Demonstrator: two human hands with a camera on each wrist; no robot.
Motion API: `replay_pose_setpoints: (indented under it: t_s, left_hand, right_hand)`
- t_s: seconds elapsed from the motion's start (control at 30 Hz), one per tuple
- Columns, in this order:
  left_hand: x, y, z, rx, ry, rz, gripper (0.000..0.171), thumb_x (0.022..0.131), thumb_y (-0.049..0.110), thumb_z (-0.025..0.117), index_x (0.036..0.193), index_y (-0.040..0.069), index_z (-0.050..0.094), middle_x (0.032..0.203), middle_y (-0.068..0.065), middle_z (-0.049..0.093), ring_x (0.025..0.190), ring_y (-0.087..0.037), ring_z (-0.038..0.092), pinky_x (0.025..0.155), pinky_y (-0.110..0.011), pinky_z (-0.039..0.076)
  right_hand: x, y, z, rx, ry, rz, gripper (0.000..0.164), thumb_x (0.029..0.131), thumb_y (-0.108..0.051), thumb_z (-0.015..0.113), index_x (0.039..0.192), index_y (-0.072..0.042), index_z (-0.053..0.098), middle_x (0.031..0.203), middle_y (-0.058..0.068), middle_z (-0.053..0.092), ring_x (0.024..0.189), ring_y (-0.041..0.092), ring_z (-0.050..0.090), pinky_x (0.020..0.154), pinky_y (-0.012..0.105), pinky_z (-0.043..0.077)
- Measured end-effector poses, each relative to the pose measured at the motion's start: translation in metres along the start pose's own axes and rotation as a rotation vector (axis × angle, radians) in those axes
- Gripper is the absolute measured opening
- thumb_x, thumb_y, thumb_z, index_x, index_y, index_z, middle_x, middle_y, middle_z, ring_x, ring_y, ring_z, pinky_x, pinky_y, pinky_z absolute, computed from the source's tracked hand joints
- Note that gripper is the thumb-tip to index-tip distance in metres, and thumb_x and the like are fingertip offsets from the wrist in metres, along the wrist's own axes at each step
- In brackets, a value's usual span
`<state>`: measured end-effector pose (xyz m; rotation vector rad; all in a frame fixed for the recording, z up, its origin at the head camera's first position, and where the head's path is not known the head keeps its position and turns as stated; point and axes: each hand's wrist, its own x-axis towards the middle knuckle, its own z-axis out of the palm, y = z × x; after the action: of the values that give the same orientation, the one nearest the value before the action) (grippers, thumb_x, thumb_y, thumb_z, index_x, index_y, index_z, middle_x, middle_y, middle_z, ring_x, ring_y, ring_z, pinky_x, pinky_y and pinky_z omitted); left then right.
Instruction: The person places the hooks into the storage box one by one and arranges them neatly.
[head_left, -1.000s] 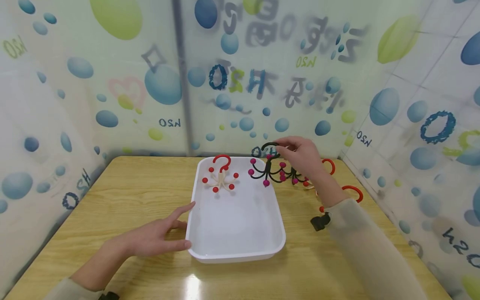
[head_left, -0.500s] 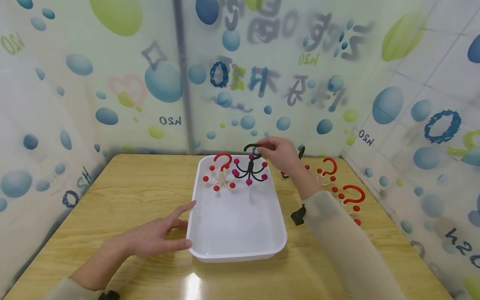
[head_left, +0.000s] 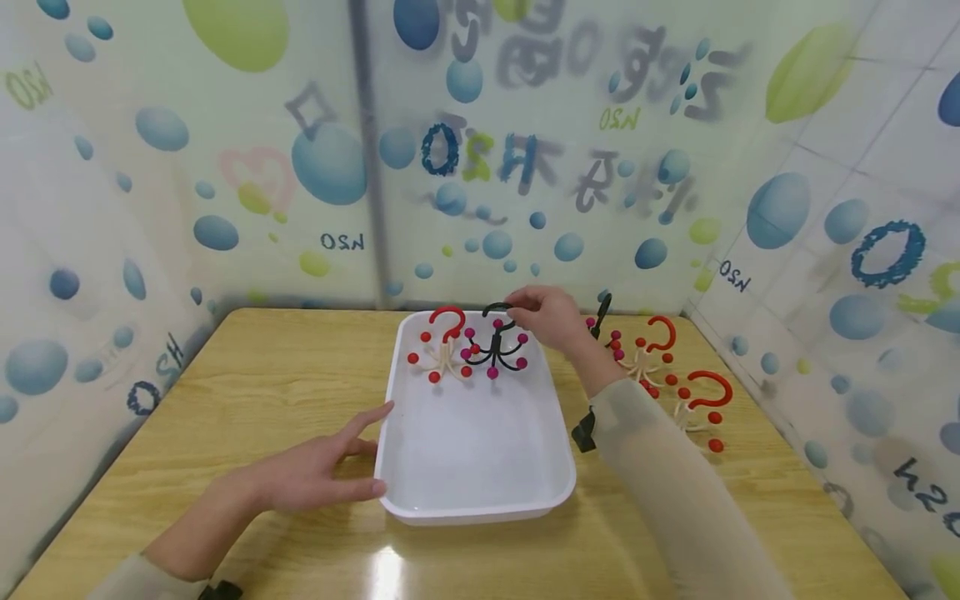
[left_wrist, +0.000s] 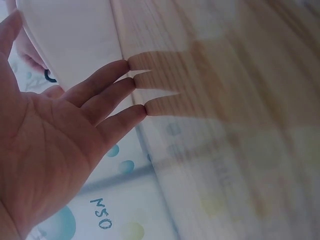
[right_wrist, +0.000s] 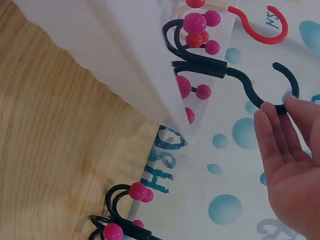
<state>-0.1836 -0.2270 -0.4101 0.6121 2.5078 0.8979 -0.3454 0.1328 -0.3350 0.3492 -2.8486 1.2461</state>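
Observation:
In the head view, my right hand (head_left: 551,321) pinches the curved top of a black multi-arm hook (head_left: 496,346) tipped with magenta balls. The right wrist view shows thumb and fingertips on the bend of this black hook (right_wrist: 212,67). Its splayed arms are within the far part of a white tray (head_left: 472,450). Beside it in the tray stands a beige hook (head_left: 445,357) with a red crook and red balls; the two overlap here. My left hand (head_left: 322,475) has its fingers spread, with thumb and index fingertips at the tray's left rim.
To the right of the tray, another black hook (head_left: 596,327) stands partly behind my right hand. Near it are two beige hooks, one farther back (head_left: 641,362) and one closer (head_left: 682,414). Bubble-patterned curtains (head_left: 300,167) stand behind the wooden table (head_left: 300,358) and along its sides.
My right hand has carried the black hook left, from the tray's far right corner to beside the beige hook, then lowered it slightly. The left hand has stayed at the rim.

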Motion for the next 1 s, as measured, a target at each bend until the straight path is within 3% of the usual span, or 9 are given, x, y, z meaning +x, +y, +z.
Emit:
replay_pose_setpoints:
  t_s: [0.27, 0.7, 0.87, 1.0]
  left_hand:
    - [-0.002, 0.003, -0.002, -0.017, -0.008, 0.014, 0.092, 0.095, 0.053, 0.066, 0.163, 0.037, 0.005, 0.146, -0.009, 0.058, 0.141, -0.04, 0.046, 0.111, -0.069, 0.035]
    - [0.0, -0.001, 0.0, 0.004, -0.001, -0.003, 0.094, 0.094, 0.059, 0.065, 0.163, 0.038, 0.006, 0.145, -0.007, 0.059, 0.14, -0.037, 0.048, 0.111, -0.067, 0.036]
    - [0.0, 0.0, 0.0, -0.002, -0.002, -0.006, 0.093, 0.094, 0.057, 0.065, 0.163, 0.038, 0.006, 0.145, -0.008, 0.059, 0.14, -0.038, 0.048, 0.111, -0.068, 0.036]
    - [0.0, 0.0, 0.0, 0.001, -0.002, -0.008, 0.093, 0.094, 0.057, 0.065, 0.163, 0.037, 0.006, 0.145, -0.007, 0.06, 0.14, -0.037, 0.048, 0.111, -0.067, 0.036]
  right_hand:
    - [0.004, 0.011, 0.006, -0.04, -0.054, 0.015, 0.027, 0.101, -0.029, 0.066, 0.127, -0.022, 0.069, 0.112, 0.0, 0.07, 0.098, 0.021, 0.067, 0.086, 0.034, 0.059]
    - [0.006, 0.014, 0.006, -0.015, -0.052, 0.05, 0.031, 0.102, -0.023, 0.064, 0.133, -0.025, 0.068, 0.119, 0.002, 0.067, 0.101, 0.027, 0.068, 0.089, 0.037, 0.059]
    - [0.005, 0.016, 0.001, 0.033, -0.069, 0.05, 0.034, 0.103, -0.021, 0.063, 0.137, -0.023, 0.065, 0.126, 0.005, 0.065, 0.111, 0.034, 0.067, 0.094, 0.043, 0.058]
    - [0.0, 0.018, -0.007, 0.014, -0.058, 0.03, 0.036, 0.103, -0.023, 0.062, 0.14, -0.024, 0.062, 0.126, 0.005, 0.065, 0.111, 0.033, 0.067, 0.09, 0.041, 0.059]
